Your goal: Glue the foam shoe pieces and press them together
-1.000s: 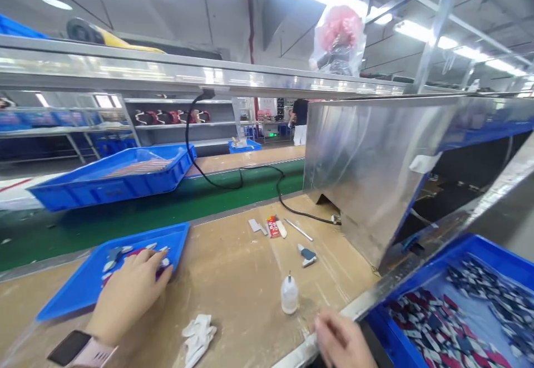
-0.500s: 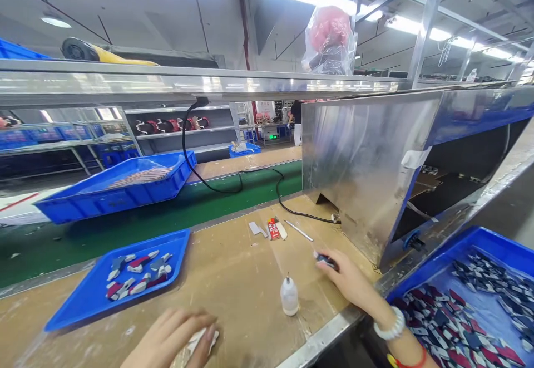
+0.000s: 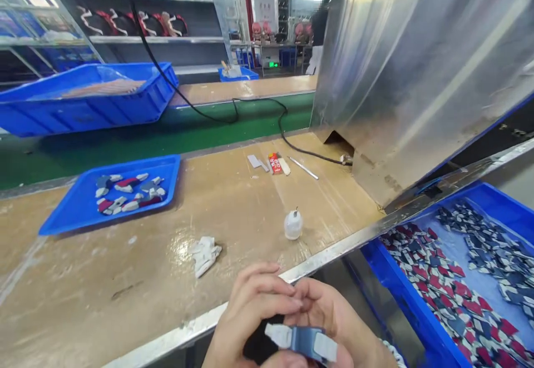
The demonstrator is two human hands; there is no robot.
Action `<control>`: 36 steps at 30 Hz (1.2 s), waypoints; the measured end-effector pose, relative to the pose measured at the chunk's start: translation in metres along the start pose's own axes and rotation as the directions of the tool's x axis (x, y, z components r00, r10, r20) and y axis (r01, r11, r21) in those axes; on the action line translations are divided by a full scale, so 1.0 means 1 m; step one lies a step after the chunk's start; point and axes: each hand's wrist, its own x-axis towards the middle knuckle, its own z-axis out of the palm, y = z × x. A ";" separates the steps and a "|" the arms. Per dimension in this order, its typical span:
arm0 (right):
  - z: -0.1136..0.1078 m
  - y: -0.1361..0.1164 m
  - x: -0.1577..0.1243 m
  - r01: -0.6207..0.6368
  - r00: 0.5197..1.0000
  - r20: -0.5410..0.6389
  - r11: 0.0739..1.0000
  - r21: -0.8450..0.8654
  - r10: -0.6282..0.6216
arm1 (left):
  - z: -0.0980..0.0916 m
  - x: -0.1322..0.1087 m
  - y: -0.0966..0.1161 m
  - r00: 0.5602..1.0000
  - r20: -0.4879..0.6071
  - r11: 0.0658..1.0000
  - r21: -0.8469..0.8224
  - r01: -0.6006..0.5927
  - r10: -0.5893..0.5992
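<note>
Both hands are together at the table's front edge, at the bottom of the view. Between them is a small dark blue piece with white ends (image 3: pixel 304 341). My left hand (image 3: pixel 254 312) curls over it from the left, fingers closed. My right hand (image 3: pixel 334 315) grips it from the right; some fingertips are hidden behind the piece and the other hand. Beyond the hands stands a small white bottle (image 3: pixel 293 226) with a thin metal tip. A crumpled white tissue (image 3: pixel 204 255) lies to the left on the brown tabletop.
A blue tray (image 3: pixel 83 212) with several red, blue and white pieces sits at left. Many similar pieces fill a blue bin (image 3: pixel 400 307) at right. A silver pen-like stick (image 3: pixel 303 167) and a red packet (image 3: pixel 274 163) lie farther back, near a metal box (image 3: pixel 375 78) and black cable (image 3: pixel 292 146).
My left hand has let go of the tissue and moved right. My right hand has drawn the piece back to the table edge, where both hands now meet. The view has tilted down.
</note>
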 end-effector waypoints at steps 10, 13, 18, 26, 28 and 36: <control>0.011 0.013 0.001 -0.135 0.982 0.107 0.975 -0.173 0.155 | -0.017 -0.023 -0.015 0.989 0.004 0.983 -0.106 0.148 -0.149; 0.012 0.018 0.003 -0.059 0.995 0.063 0.968 -0.246 0.077 | -0.021 -0.024 -0.018 0.989 0.026 0.982 -0.119 0.148 -0.146; 0.020 0.021 0.006 0.021 1.000 0.013 0.942 -0.335 -0.018 | -0.020 -0.020 -0.018 0.989 -0.014 0.982 -0.123 0.143 -0.146; 0.023 0.009 0.009 -0.107 0.994 0.000 0.946 -0.306 0.112 | -0.042 -0.007 -0.021 0.983 0.185 0.999 -0.041 -0.015 0.022; 0.018 0.003 0.010 -0.116 0.993 -0.020 0.916 -0.384 0.117 | -0.047 -0.007 -0.023 0.974 0.202 0.993 0.049 -0.112 0.100; 0.006 -0.009 0.013 -0.141 0.988 -0.015 0.859 -0.491 0.154 | -0.037 -0.019 -0.025 0.988 -0.014 0.979 0.142 -0.147 0.151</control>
